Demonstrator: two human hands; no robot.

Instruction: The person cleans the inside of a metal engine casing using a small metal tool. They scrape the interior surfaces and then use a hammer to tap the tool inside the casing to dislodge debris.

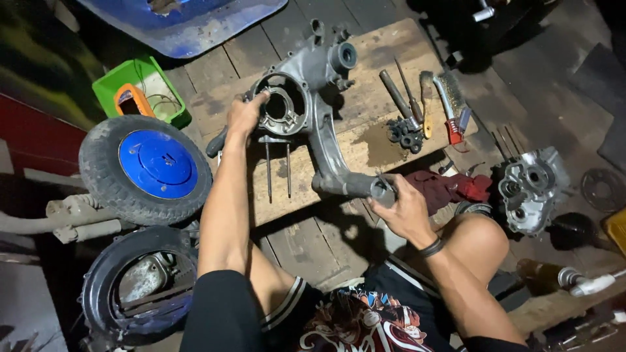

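Grey metal engine case (313, 111) lies on a wooden board (365, 143) on the floor. Close by, the right hand (404, 208) is wrapped tight around its near tube end. Farther off, the left hand (244, 117) grips its round ring. Tools (417, 104) lie beyond, and a blue wheel (147, 168) sits at the left.

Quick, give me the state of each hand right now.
Left hand: closed over the round rim of the engine casing.
Right hand: closed around the casing's tubular end.
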